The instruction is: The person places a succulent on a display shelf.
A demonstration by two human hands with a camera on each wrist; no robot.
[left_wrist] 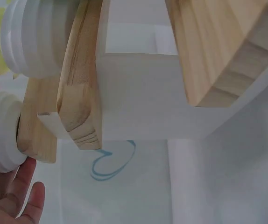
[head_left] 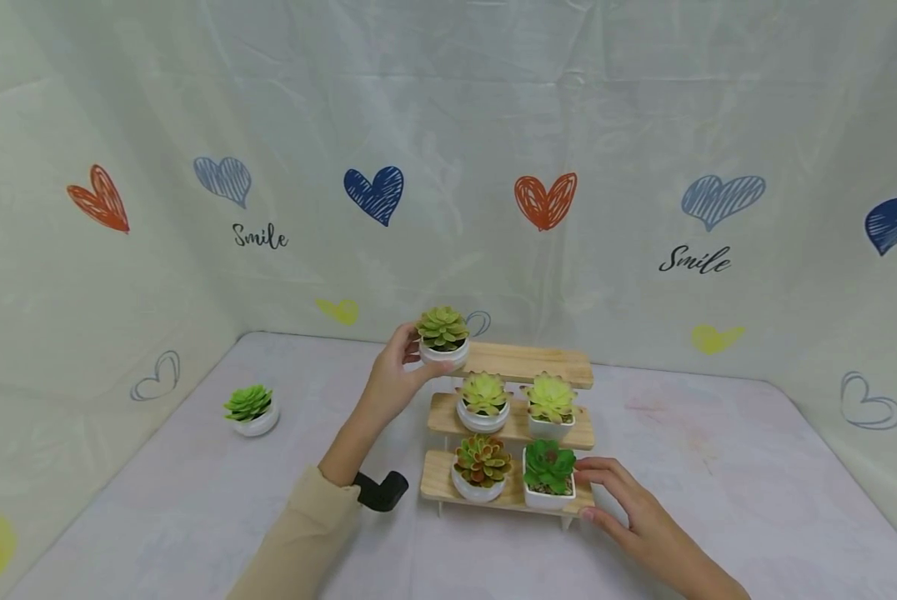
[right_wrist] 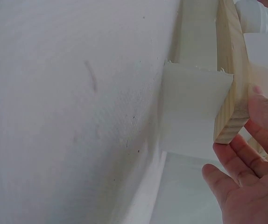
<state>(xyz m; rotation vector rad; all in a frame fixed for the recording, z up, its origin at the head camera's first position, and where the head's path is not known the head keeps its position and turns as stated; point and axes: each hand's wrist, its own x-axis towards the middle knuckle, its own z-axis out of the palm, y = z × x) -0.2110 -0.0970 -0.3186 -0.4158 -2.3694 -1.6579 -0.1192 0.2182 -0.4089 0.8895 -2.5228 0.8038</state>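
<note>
My left hand [head_left: 390,379] holds a green succulent [head_left: 443,329] in a round white pot at the left end of the top board [head_left: 534,363] of a three-tier wooden stand. Its fingers go behind the pot and the thumb lies across the front; in the left wrist view the pot [left_wrist: 1,133] overlaps the board. At the stand's lower right, my right hand [head_left: 639,512] grips the end of the bottom board [right_wrist: 236,70], thumb at its front corner. The index fingertip is close beside a dark-green succulent [head_left: 548,467] in a square white pot.
Two pale-green succulents [head_left: 484,395] stand on the middle board, and a reddish-green one [head_left: 483,461] on the bottom board. A bright-green potted succulent [head_left: 251,410] sits alone at the table's left. A curtain [head_left: 448,108] with hearts hangs behind.
</note>
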